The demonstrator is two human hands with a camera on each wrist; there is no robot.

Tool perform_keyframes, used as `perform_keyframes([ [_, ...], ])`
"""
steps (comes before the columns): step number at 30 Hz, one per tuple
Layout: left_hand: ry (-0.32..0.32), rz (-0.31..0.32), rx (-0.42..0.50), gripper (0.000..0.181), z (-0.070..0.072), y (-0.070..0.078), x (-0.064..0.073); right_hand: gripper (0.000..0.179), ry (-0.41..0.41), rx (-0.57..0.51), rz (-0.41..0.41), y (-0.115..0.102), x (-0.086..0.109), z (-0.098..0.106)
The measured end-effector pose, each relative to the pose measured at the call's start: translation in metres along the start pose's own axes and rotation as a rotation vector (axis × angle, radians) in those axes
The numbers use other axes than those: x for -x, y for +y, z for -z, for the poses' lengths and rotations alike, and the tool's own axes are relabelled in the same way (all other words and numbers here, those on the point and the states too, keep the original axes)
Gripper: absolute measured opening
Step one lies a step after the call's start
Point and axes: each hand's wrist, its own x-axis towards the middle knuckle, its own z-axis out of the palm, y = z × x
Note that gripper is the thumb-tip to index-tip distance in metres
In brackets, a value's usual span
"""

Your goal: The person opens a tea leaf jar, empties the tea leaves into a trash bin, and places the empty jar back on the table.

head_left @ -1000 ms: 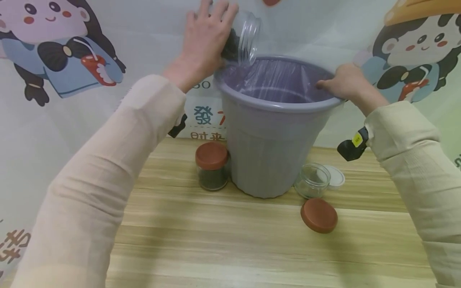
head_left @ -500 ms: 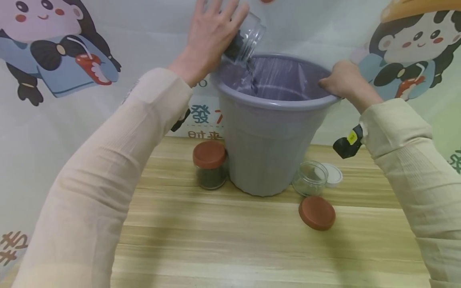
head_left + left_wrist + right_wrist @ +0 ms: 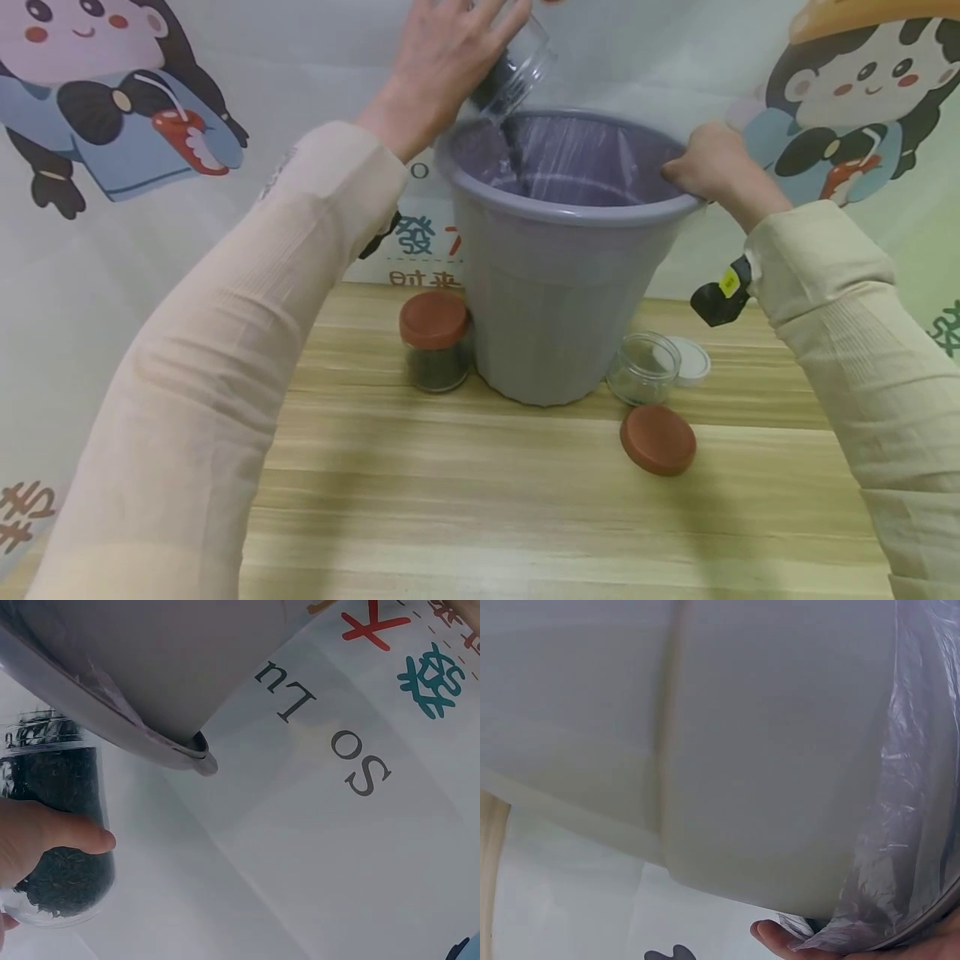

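Note:
My left hand (image 3: 446, 62) grips a clear glass jar (image 3: 531, 60) of dark, dried leaf-like bits, possibly tea. Its mouth tips down over the left side of a grey-purple trash can (image 3: 555, 292), and a dark stream (image 3: 514, 150) falls inside. In the left wrist view, the thumb lies across the jar's side, and dark shreds (image 3: 64, 780) fill much of it. On the right, my right hand (image 3: 716, 171) grips the can's rim, thumb over the inner edge. A thin clear plastic liner (image 3: 896, 810) folds over that rim in the right wrist view.
Left of the can stands a jar with a reddish-brown lid (image 3: 433, 319). To its right are an open glass jar (image 3: 643, 371), a white disc (image 3: 690, 360) and a loose reddish-brown lid (image 3: 658, 440) on the wooden table (image 3: 480, 500). A printed cloth (image 3: 315, 67) hangs behind.
The jar in my left hand has tipped further mouth-down, and dark bits have started falling into the can in a thickening stream. My right hand keeps its grip on the rim.

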Motion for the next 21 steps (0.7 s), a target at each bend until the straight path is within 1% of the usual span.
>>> perform_keyframes([
  [1, 0.012, -0.007, -0.001, 0.064, 0.0, -0.001, 0.0, 0.045, -0.001, 0.0, 0.0, 0.0, 0.0, 0.0],
  [7, 0.038, -0.03, -0.01, 0.06, 0.001, -0.002, -0.003, 0.038, 0.005, -0.009, -0.007, -0.002, -0.001, 0.0],
  [9, 0.048, -0.041, 0.009, 0.06, 0.002, -0.001, -0.004, 0.037, 0.006, -0.014, -0.009, -0.001, -0.001, 0.0],
  [14, 0.041, -0.059, 0.007, 0.063, 0.004, 0.001, -0.008, 0.041, -0.001, -0.013, -0.022, -0.001, -0.002, 0.0],
  [21, 0.041, -0.09, -0.073, 0.059, 0.006, 0.004, -0.015, 0.042, -0.014, -0.032, -0.042, -0.001, 0.0, 0.0],
])
